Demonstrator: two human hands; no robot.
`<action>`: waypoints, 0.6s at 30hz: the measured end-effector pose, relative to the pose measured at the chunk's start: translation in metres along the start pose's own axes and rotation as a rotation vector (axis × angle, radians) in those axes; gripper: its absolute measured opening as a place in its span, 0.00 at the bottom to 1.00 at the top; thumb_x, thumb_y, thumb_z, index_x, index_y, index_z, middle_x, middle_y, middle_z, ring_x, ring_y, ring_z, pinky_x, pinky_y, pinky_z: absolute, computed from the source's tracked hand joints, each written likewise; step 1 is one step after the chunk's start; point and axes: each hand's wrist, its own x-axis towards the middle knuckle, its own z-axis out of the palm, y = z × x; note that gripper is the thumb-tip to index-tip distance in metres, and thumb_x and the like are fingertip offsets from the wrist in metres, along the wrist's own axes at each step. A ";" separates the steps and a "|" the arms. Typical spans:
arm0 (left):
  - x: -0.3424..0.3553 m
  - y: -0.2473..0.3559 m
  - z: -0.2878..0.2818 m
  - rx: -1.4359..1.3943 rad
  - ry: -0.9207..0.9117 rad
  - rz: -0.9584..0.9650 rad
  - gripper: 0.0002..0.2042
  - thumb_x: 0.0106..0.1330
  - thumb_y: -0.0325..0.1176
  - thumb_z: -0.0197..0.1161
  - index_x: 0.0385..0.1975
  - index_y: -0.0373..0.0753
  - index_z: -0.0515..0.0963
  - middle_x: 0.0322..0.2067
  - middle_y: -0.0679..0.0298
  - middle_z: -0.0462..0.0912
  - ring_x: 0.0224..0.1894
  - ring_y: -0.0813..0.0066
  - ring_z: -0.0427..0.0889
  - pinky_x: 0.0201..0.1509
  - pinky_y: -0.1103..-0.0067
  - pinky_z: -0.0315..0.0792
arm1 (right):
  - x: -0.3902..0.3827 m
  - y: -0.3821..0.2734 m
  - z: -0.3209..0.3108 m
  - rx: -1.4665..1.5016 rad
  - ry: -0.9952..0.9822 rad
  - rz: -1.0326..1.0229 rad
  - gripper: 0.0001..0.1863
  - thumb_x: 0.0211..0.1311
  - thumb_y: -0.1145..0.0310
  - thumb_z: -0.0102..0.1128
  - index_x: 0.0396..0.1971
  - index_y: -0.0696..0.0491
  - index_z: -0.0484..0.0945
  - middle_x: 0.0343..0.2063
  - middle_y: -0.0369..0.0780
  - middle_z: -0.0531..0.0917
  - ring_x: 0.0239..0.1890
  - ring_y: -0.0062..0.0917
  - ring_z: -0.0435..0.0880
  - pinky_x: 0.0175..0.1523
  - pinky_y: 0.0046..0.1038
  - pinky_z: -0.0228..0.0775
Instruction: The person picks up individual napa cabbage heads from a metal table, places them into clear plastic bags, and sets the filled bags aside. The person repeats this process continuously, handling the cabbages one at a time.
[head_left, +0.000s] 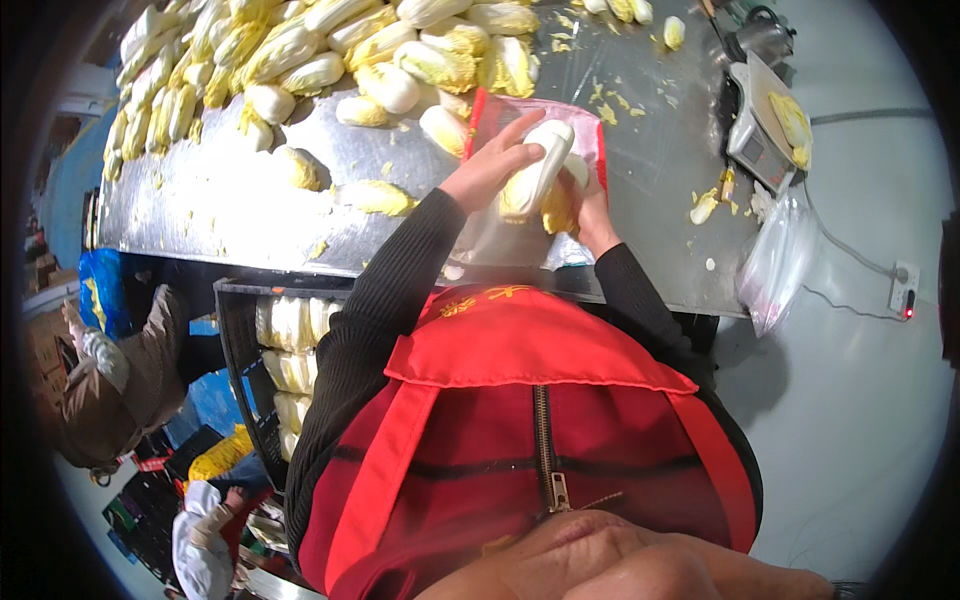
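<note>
holding cabbages (547, 165), left hand (490, 172) splayed against one, right hand (595, 214) curled round another

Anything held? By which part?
Two cabbages: right hand holds them from the right, grip partly hidden; left hand against the front one's left side.

The head-worn fisheye camera looks down past the near red apron (540, 340) onto the metal table (655, 215).

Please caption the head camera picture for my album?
Left hand and right hand handling cabbages by a red-edged bag, more cabbages heaped beyond.
</note>
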 end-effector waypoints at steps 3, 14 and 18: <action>0.031 -0.030 0.013 -0.278 0.161 -0.184 0.28 0.70 0.43 0.56 0.67 0.41 0.63 0.54 0.61 0.77 0.47 0.73 0.82 0.42 0.79 0.79 | 0.019 -0.014 -0.007 0.029 0.060 0.032 0.18 0.70 0.63 0.57 0.53 0.56 0.74 0.44 0.39 0.82 0.43 0.24 0.83 0.44 0.29 0.78; 0.053 -0.049 -0.009 0.701 0.435 0.019 0.27 0.65 0.42 0.64 0.58 0.31 0.70 0.52 0.50 0.79 0.50 0.64 0.82 0.53 0.72 0.75 | 0.078 0.013 -0.008 -0.614 0.140 -0.287 0.28 0.54 0.59 0.68 0.47 0.66 0.74 0.46 0.53 0.78 0.51 0.41 0.79 0.54 0.37 0.70; 0.056 -0.053 -0.014 0.432 0.596 0.016 0.21 0.67 0.41 0.62 0.51 0.32 0.73 0.37 0.57 0.82 0.39 0.71 0.81 0.44 0.74 0.75 | 0.081 0.014 -0.015 -0.532 0.103 -0.271 0.27 0.54 0.57 0.68 0.46 0.64 0.75 0.45 0.52 0.78 0.50 0.41 0.79 0.54 0.37 0.70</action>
